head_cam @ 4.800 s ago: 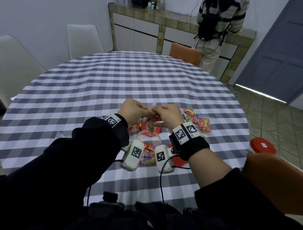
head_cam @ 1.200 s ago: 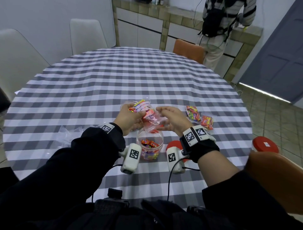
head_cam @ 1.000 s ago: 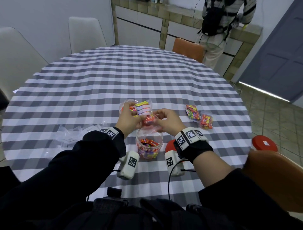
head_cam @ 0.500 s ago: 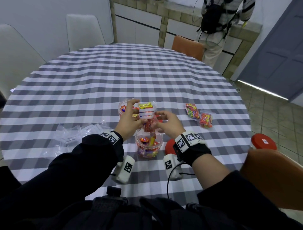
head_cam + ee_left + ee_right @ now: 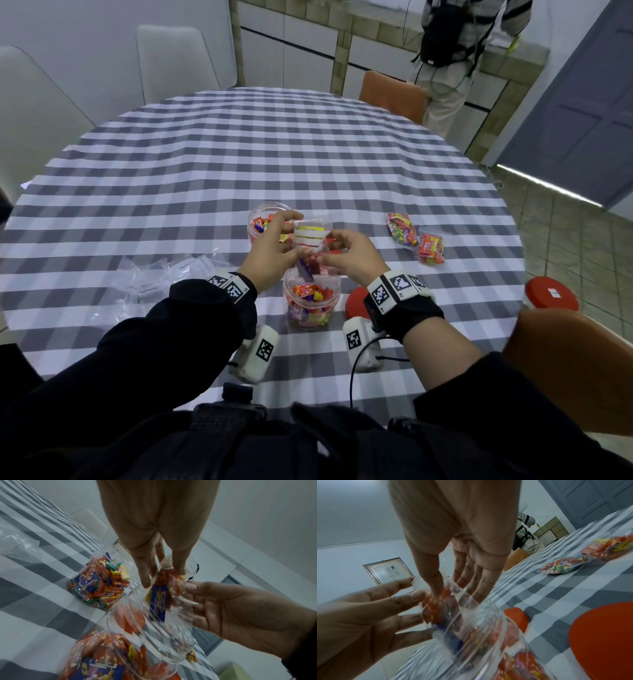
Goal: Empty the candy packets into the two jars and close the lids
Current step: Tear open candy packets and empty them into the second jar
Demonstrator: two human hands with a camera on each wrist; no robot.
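A clear candy packet (image 5: pixel 310 236) hangs mouth down over the near jar (image 5: pixel 311 305), which holds many bright candies. My left hand (image 5: pixel 291 236) pinches the packet's upper end. My right hand (image 5: pixel 329 250) pinches its lower part by the mouth. A few red and blue candies (image 5: pixel 159 595) sit in the packet's neck, just above the jar's rim (image 5: pixel 488 609). The far jar (image 5: pixel 262 219), partly filled, stands open behind my left hand. Two full packets (image 5: pixel 402 229) (image 5: pixel 431 248) lie to the right. One red lid (image 5: pixel 356 301) lies beside my right wrist.
Empty clear packets (image 5: pixel 164 277) lie crumpled on the checked tablecloth (image 5: pixel 239 154) to the left. A second red lid (image 5: pixel 515 616) lies behind the near jar. A red round thing (image 5: pixel 551 294) sits past the table's right edge, above an orange chair (image 5: pixel 575 359). A person (image 5: pixel 455 51) stands at the far counter.
The packet has been turned from lying sideways between my hands to mouth down over the near jar. Most of its candies have dropped into the jar.
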